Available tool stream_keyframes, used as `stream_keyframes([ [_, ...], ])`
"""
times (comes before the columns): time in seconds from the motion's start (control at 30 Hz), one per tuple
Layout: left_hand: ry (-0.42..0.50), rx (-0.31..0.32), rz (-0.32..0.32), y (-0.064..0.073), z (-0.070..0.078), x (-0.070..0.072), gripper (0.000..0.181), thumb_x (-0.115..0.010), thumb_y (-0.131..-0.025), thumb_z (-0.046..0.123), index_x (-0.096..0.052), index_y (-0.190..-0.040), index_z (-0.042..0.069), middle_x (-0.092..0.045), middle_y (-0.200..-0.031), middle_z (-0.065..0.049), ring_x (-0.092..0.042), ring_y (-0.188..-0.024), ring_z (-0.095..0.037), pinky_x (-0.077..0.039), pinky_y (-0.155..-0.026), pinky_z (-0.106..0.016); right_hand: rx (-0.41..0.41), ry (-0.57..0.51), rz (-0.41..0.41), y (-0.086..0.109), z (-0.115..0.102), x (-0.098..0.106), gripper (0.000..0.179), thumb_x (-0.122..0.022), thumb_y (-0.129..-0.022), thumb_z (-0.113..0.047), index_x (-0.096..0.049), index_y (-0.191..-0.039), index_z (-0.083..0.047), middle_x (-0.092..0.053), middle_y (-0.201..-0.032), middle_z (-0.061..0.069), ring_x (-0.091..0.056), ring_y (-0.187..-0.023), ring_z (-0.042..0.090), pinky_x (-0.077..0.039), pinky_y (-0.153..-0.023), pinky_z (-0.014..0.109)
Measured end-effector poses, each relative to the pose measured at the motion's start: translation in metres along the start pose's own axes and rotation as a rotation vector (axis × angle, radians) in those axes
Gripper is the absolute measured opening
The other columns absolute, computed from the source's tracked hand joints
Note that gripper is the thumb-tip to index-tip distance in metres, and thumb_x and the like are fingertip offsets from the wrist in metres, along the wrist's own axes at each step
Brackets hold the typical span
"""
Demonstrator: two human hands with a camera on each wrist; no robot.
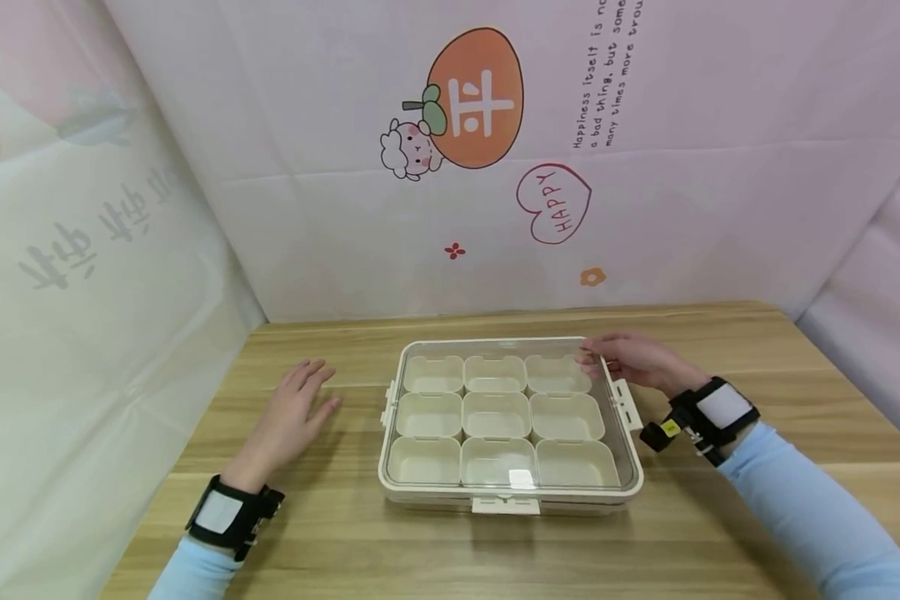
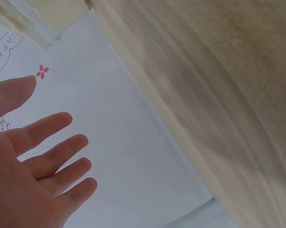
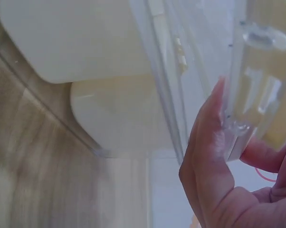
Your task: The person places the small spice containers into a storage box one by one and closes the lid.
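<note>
A clear storage box (image 1: 585,507) with a clear, cream-rimmed lid (image 1: 633,467) sits mid-table, holding rows of small cream cups (image 1: 497,415). At the lid's far right corner my right hand (image 1: 637,358) pinches its edge. In the right wrist view, the fingers (image 3: 207,156) reach beneath the lid (image 3: 259,90) with the thumb on its other side, and a gap separates the lid from the box wall (image 3: 164,76) there. Left of the box, my left hand (image 1: 288,417) hovers with spread fingers, holding nothing; its palm shows in the left wrist view.
Cream latches stick out on the box's right side (image 1: 626,404), front (image 1: 506,506) and left side (image 1: 387,406). The wooden table (image 1: 345,542) ends at a white printed cloth (image 1: 330,233) hanging behind it. More cloth (image 1: 82,333) hangs along the left.
</note>
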State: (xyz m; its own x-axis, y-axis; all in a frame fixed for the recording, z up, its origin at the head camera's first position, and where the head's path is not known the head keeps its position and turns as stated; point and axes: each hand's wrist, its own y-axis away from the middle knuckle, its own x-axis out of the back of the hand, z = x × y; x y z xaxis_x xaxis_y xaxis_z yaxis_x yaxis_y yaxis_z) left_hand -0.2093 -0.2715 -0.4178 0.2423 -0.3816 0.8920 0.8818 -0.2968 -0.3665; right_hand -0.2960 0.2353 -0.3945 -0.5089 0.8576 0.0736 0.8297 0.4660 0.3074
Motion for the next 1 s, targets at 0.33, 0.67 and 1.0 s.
stream_keyframes([
  [0.33,0.005,0.017,-0.027,0.0,0.001,0.0,0.049,-0.061,-0.092,0.024,-0.049,-0.131,-0.003,-0.04,-0.142,-0.026,-0.03,-0.134,-0.045,-0.025,-0.108,-0.06,-0.015,-0.008,-0.009,-0.001,0.0,0.0,0.043,-0.038,-0.102,-0.014,-0.033,-0.13,0.018,-0.067,-0.092,-0.002,-0.066,-0.081,0.004,-0.054,-0.078,0.021],
  [0.67,0.011,0.016,-0.022,-0.001,0.003,0.0,0.047,-0.061,-0.092,0.022,-0.049,-0.13,-0.004,-0.04,-0.141,-0.027,-0.031,-0.133,-0.046,-0.025,-0.108,-0.06,-0.036,-0.017,0.005,-0.003,0.0,0.001,0.032,-0.039,-0.102,-0.017,-0.045,-0.12,0.009,-0.069,-0.09,-0.001,-0.067,-0.08,0.008,-0.055,-0.078,0.025],
  [1.0,0.014,0.019,-0.018,-0.001,0.002,0.0,0.048,-0.062,-0.091,0.021,-0.049,-0.13,-0.004,-0.039,-0.142,-0.027,-0.03,-0.133,-0.046,-0.025,-0.107,-0.061,0.04,0.339,0.253,0.004,-0.003,-0.013,0.049,-0.052,-0.096,-0.035,-0.049,-0.123,0.006,-0.072,-0.089,0.007,-0.068,-0.073,0.014,-0.055,-0.067,0.029],
])
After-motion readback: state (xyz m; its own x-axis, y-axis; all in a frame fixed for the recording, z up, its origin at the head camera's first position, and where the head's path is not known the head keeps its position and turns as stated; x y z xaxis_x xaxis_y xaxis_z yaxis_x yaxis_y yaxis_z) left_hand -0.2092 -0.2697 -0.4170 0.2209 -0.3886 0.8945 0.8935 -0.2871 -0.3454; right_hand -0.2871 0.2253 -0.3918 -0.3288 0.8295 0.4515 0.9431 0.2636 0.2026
